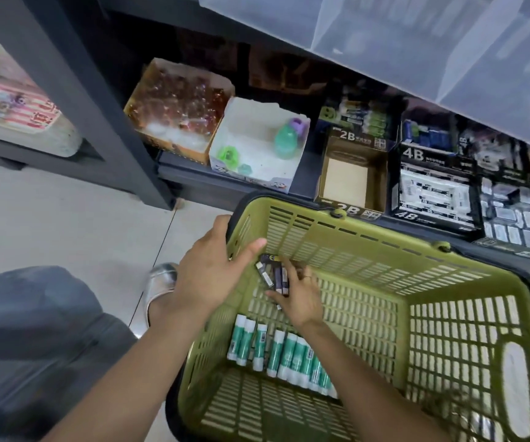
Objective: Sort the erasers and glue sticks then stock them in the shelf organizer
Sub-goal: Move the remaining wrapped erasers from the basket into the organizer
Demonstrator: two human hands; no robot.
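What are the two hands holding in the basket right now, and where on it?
Both the left hand and the right hand hold a small bunch of dark erasers, left at its far end, right along its side. The glue sticks lie untouched.

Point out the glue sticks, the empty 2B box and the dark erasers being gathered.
glue sticks (284,355): head view, middle of the green-and-white row in the basket.
2B box (346,183): head view, its bare cardboard floor.
dark erasers (273,272): head view, bundle between both hands.
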